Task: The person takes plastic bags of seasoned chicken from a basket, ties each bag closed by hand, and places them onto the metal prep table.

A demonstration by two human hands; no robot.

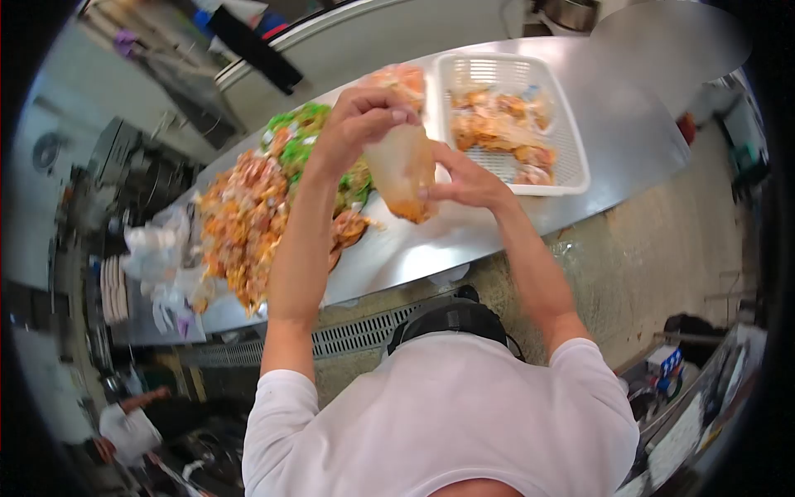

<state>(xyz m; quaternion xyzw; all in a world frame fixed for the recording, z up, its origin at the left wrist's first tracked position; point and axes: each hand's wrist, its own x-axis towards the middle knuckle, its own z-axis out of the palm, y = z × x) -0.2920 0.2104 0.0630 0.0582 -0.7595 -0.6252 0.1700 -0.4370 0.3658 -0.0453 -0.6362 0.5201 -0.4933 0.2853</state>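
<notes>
Above the steel table, my left hand (361,118) is closed on the upper end of a cloudy plastic bag (399,166). Orange stuff lies in the bag's bottom end; I cannot make out exactly what. My right hand (470,177) grips the bag's right side lower down, thumb toward me. Left of the bag, a large heap of orange-coated pieces (244,207), looking like bagged raw meat, covers the table. Beside it are green bags or greens (300,132). To the right, a white perforated basket (571,149) holds more orange-filled bags (497,120).
A pinkish bag (402,79) lies behind my left hand. Loose clear plastic bags (161,253) sit at the steel table's (629,149) left end. A floor drain grate (364,330) runs below the near edge. Another person (132,431) is at lower left.
</notes>
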